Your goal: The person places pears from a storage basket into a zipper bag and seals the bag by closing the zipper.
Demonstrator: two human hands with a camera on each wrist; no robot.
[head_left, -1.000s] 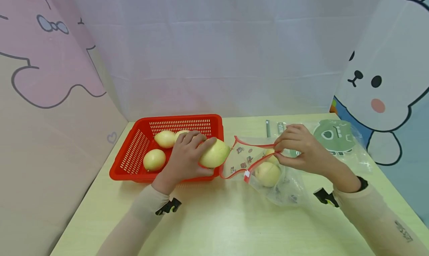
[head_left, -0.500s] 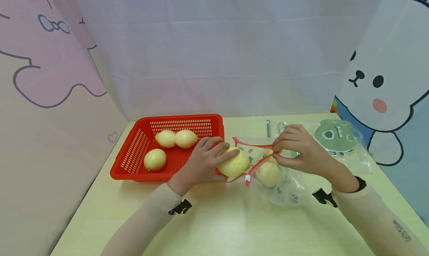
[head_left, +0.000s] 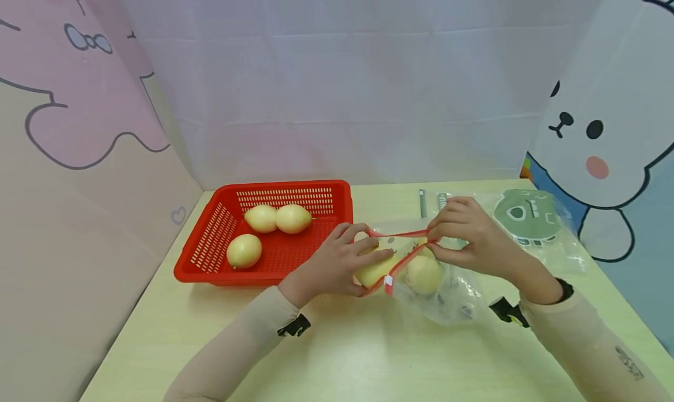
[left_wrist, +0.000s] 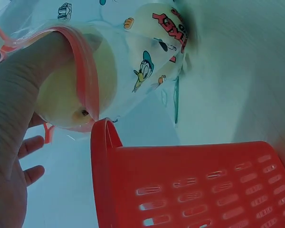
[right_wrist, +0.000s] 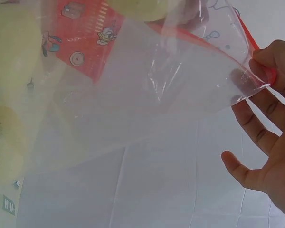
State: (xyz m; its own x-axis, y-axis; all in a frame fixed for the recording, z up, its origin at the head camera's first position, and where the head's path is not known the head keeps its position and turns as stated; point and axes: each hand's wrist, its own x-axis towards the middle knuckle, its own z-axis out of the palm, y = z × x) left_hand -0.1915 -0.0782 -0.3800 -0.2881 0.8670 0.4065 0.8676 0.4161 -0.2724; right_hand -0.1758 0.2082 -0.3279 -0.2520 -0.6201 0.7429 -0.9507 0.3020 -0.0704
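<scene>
My left hand grips a pale yellow pear in the mouth of a clear zip bag with a red rim and cartoon prints. In the left wrist view the thumb and the pear are partly behind the bag's red rim. My right hand pinches the rim at the other end of the mouth, its lower fingers spread in the right wrist view. Inside the bag lies another pear, with one more partly hidden behind it. The white slider hangs at the near rim.
A red slotted basket stands left of the bag, its right wall close to my left hand. Three pears lie in it. Behind my right hand a flat clear bag with a green print lies on the table.
My left hand has carried the pear rightward from over the basket's right side into the bag's mouth. My right hand has stayed nearly still, holding the rim.
</scene>
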